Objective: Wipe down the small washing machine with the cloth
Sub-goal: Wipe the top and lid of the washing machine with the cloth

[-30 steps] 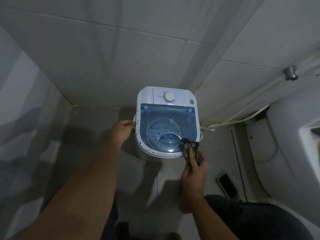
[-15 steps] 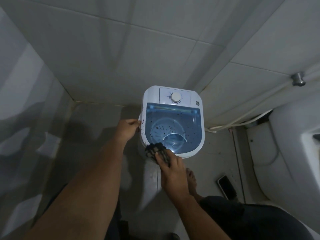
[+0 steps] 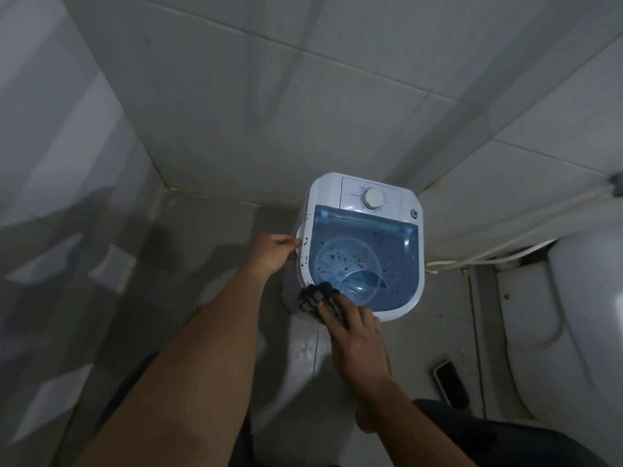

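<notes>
Grey tiled walls and floor (image 3: 209,237) close around a corner where the small washing machine (image 3: 362,246) stands, its blue lid (image 3: 365,256) and white left rim speckled with dark spots. At the near-left corner of the top, the right hand (image 3: 357,335) presses the dark cloth (image 3: 318,298) down under flattened fingers. Most remaining spots lie ahead and to the right of it, across the lid. The left hand (image 3: 274,252) curls closed on the machine's left edge, probably steadying it.

Left hand (image 3: 274,252) curled with arm outstretched; right hand (image 3: 357,335) palm-down, fingers extended forward.
</notes>
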The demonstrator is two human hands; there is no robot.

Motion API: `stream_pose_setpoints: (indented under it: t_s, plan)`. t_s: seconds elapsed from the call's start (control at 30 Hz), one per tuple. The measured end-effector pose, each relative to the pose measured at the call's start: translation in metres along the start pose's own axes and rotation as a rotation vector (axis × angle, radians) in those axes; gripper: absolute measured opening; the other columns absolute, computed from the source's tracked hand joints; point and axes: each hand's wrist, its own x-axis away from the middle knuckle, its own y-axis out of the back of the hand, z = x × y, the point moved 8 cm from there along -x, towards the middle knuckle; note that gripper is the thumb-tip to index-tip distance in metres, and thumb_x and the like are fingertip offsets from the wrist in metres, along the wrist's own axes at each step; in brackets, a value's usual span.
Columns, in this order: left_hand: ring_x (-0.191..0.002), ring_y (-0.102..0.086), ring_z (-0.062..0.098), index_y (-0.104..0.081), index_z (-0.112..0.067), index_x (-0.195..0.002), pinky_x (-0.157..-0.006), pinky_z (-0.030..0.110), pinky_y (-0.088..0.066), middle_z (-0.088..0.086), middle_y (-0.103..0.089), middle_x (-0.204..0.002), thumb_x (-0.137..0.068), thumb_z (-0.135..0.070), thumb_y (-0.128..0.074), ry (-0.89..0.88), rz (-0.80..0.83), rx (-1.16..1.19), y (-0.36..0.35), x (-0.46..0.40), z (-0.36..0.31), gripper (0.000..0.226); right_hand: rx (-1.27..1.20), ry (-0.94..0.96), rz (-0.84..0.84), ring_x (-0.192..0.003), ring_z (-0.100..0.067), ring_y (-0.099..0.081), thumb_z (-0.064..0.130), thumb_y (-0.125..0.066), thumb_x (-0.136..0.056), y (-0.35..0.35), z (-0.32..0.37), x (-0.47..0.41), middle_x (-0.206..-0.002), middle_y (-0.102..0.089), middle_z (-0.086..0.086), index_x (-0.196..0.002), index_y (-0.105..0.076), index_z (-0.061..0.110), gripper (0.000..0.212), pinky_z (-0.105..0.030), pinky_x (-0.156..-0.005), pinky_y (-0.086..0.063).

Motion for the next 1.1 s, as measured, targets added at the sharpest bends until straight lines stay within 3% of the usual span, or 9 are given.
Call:
stream_pose_setpoints:
  t_s: [0.1,0.23,0.33,0.43,0.57,0.67,0.8,0.93,1.1]
  plan:
    - [-0.051,-0.064,0.002,-0.076,-0.004,-0.103,-0.067,0.017,-0.055,0.012,-0.073,-0.082,-0.089,-0.012,-0.069,0.009,0.004,0.0,0.0,0.0,0.0,0.018,0.028,-0.01,0.021,-0.099,-0.034,-0.056,0.01,-0.041,-0.081,0.001,0.018,-0.013,-0.142,-0.053,-0.011,-0.141,-0.056,0.027,0.065,-0.045,-0.074,-0.049]
    - [-0.047,-0.062,-0.002,-0.075,-0.002,-0.104,-0.077,0.026,-0.055,0.008,-0.072,-0.076,-0.088,-0.014,-0.071,0.036,0.003,0.02,-0.001,-0.002,0.002,0.021,0.035,-0.083,0.033,-0.095,-0.032,-0.054,0.012,-0.04,-0.082,-0.001,0.032,-0.029,-0.142,-0.053,-0.008,-0.139,-0.057,0.029,0.062,-0.043,-0.074,-0.047]
    - [-0.046,-0.061,0.001,-0.076,-0.001,-0.101,-0.064,0.02,-0.053,-0.004,-0.069,-0.057,-0.087,-0.012,-0.072,0.056,0.0,0.041,0.0,-0.002,0.004,0.018,0.016,-0.132,0.017,-0.098,-0.032,-0.053,0.015,-0.041,-0.084,0.005,0.038,-0.048,-0.141,-0.052,-0.006,-0.138,-0.057,0.03,0.058,-0.044,-0.076,-0.049]
    - [-0.065,-0.064,0.012,-0.077,-0.004,-0.1,-0.071,0.022,-0.054,0.006,-0.072,-0.073,-0.086,-0.011,-0.072,0.051,0.005,0.037,0.001,0.001,0.0,0.017,0.015,-0.091,0.042,-0.1,-0.032,-0.052,0.016,-0.048,-0.086,0.013,0.036,-0.068,-0.139,-0.05,-0.004,-0.139,-0.054,0.03,0.055,-0.046,-0.078,-0.051]
    - [-0.053,-0.063,0.001,-0.075,-0.005,-0.106,-0.054,0.013,-0.052,0.008,-0.07,-0.077,-0.09,-0.003,-0.063,0.032,0.024,-0.004,0.0,-0.001,0.0,0.02,0.092,-0.004,0.075,-0.103,-0.034,-0.055,0.023,-0.054,-0.09,0.027,0.022,-0.106,-0.137,-0.052,-0.005,-0.137,-0.056,0.031,0.049,-0.048,-0.081,-0.053]
    - [-0.069,-0.069,0.013,-0.076,-0.005,-0.1,-0.071,0.026,-0.057,0.01,-0.074,-0.076,-0.088,0.002,-0.061,0.039,0.011,-0.006,0.002,-0.004,0.002,0.02,0.153,0.135,0.118,-0.103,-0.036,-0.054,0.016,-0.061,-0.083,0.037,0.014,-0.141,-0.134,-0.055,-0.006,-0.133,-0.06,0.032,0.053,-0.05,-0.08,-0.052]
    - [-0.039,-0.059,-0.002,-0.069,0.005,-0.108,-0.043,0.01,-0.045,-0.008,-0.065,-0.045,-0.089,0.003,-0.065,0.09,0.052,0.102,-0.004,0.002,-0.001,0.019,0.225,0.131,0.173,-0.116,-0.036,-0.048,0.012,-0.058,-0.089,0.052,-0.012,-0.196,-0.143,-0.045,-0.008,-0.143,-0.05,0.034,0.06,-0.053,-0.093,-0.048]
    - [-0.043,-0.061,0.001,-0.072,0.008,-0.106,-0.048,0.012,-0.05,0.001,-0.069,-0.063,-0.087,-0.005,-0.07,0.108,0.044,0.126,-0.003,0.0,0.003,0.023,0.288,-0.031,0.212,-0.122,-0.037,-0.043,0.017,-0.062,-0.089,0.061,-0.023,-0.251,-0.141,-0.041,-0.009,-0.143,-0.049,0.033,0.058,-0.052,-0.095,-0.046]
    - [-0.042,-0.061,0.0,-0.07,0.01,-0.107,-0.047,0.012,-0.049,-0.008,-0.068,-0.051,-0.087,-0.003,-0.07,0.124,0.046,0.13,-0.003,-0.001,0.004,0.024,0.302,-0.009,0.158,-0.117,-0.037,-0.045,0.012,-0.059,-0.086,0.055,-0.014,-0.227,-0.139,-0.042,-0.009,-0.14,-0.049,0.031,0.058,-0.052,-0.092,-0.046]
